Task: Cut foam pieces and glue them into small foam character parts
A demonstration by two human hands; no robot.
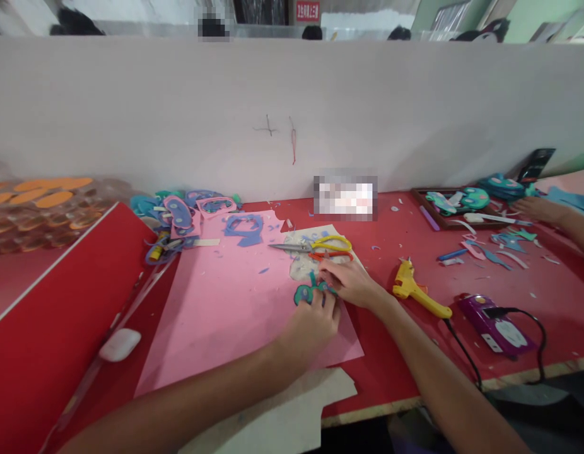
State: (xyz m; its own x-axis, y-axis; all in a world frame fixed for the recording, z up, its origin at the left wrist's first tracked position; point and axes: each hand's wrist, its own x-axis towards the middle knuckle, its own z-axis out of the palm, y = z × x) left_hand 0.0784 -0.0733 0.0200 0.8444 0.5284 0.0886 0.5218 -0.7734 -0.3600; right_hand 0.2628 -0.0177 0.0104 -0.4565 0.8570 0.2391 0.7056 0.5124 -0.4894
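A small green cut-out [303, 294] with a narrow stem and bluish spots lies low over the pink sheet [211, 315]. My left hand [313, 328] grips it from the near side, its fingers bent over the right part. Just beyond, my right hand [349, 282] is closed in a pinch close to the stem; what its fingertips hold is hidden. Scissors [292, 248] with one yellow and one red handle rest behind both hands, blades pointing left, on a pale scrap-covered sheet [337, 232].
A yellow glue gun [417, 291] and a purple corded box [497, 328] lie to the right. Another person's hand [533, 208] is near a dark tray [422, 208] of cut-outs. Foam pieces [178, 211] pile at back left; a white case [120, 345] sits by a red board [65, 328].
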